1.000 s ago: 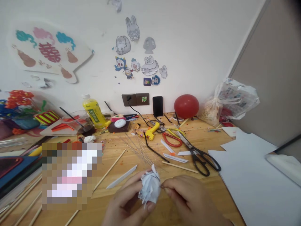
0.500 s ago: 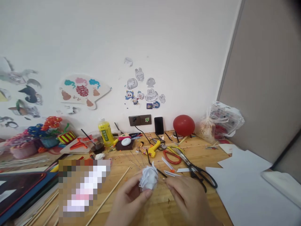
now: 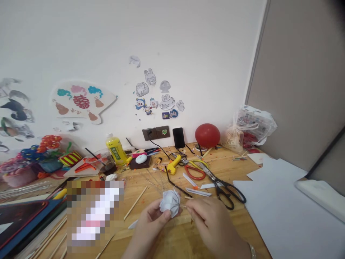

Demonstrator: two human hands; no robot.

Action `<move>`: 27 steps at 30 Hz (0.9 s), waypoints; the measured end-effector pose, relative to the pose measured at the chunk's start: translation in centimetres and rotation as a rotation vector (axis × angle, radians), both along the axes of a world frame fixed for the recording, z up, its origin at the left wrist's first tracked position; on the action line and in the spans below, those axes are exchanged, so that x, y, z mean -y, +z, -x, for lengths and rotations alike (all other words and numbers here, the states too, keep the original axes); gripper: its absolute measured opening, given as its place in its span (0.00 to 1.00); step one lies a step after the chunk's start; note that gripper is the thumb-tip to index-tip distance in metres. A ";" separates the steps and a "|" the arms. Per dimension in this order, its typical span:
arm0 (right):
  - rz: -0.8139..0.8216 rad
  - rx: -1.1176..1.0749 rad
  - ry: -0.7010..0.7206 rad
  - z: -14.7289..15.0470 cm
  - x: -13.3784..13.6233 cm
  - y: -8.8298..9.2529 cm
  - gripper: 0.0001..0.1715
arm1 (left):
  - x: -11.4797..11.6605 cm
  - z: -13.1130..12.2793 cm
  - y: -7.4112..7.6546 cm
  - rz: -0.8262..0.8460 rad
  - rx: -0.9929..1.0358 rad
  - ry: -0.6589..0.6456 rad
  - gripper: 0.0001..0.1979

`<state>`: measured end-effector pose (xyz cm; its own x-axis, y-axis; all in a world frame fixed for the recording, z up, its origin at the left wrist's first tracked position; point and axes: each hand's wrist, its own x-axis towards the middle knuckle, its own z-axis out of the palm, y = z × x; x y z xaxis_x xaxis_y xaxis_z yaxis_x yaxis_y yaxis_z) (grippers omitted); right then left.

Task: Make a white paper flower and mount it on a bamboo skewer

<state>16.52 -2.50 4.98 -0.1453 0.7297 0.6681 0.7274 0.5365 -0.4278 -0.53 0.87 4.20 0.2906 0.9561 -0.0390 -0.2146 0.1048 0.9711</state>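
A white paper flower [image 3: 169,203] with layered, overlapping petals sits between the thumb and fingers of my left hand [image 3: 152,219]. From the flower's right side a thin, wire-like stem [image 3: 183,206] runs to my right hand [image 3: 208,219], which pinches it between thumb and forefinger. The fingertips hide the stem's far end. A black pipe cleaner [image 3: 175,182] and cut white paper strips [image 3: 198,192] lie just beyond my hands. Behind the flower, several thin wires [image 3: 159,180] fan out on the wooden table.
Black-handled scissors [image 3: 226,190] and red-handled scissors [image 3: 194,172] lie beyond my right hand, by a yellow glue gun [image 3: 174,164]. White paper sheets [image 3: 291,212] cover the right side. A red balloon [image 3: 207,135], a phone [image 3: 178,137] and a yellow drink bottle [image 3: 116,149] stand along the wall.
The flower has turned in my left hand, its petals now facing more to the right. My view has shifted slightly right. Both hands keep their hold.
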 end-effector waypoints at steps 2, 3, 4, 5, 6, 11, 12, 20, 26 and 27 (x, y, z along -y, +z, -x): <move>-0.036 0.012 0.022 0.0 0.1 0.0 0.14 | 0.2 0.0 0.1 0.014 0.025 -0.003 0.19; -0.058 0.014 0.024 0.0 0.2 0.0 0.15 | 0.3 0.0 0.1 0.018 0.036 -0.006 0.19; -0.078 0.011 0.022 0.0 0.2 0.0 0.15 | 0.4 0.0 0.1 0.020 0.047 -0.011 0.19; -0.093 0.007 0.019 0.1 0.3 0.0 0.15 | 0.4 0.1 0.1 0.023 0.055 -0.015 0.19; -0.102 0.004 0.016 0.2 0.3 -0.1 0.15 | 0.4 0.1 0.0 0.025 0.059 -0.022 0.19; -0.154 0.038 -0.009 0.4 0.4 0.0 0.15 | 0.4 0.0 0.0 0.017 0.037 -0.016 0.19; -0.168 0.045 -0.012 0.5 0.4 0.0 0.15 | 0.3 0.0 0.1 0.014 0.025 -0.011 0.19; -0.151 0.045 -0.023 0.6 0.4 -0.2 0.15 | 0.2 0.3 0.1 -0.011 -0.003 -0.015 0.19; -0.093 0.024 -0.087 0.3 0.2 -0.2 0.14 | -0.3 0.2 -0.3 -0.008 -0.015 0.072 0.23; -0.067 0.008 -0.082 0.2 0.2 -0.1 0.14 | -0.4 0.2 -0.3 -0.011 -0.004 0.109 0.23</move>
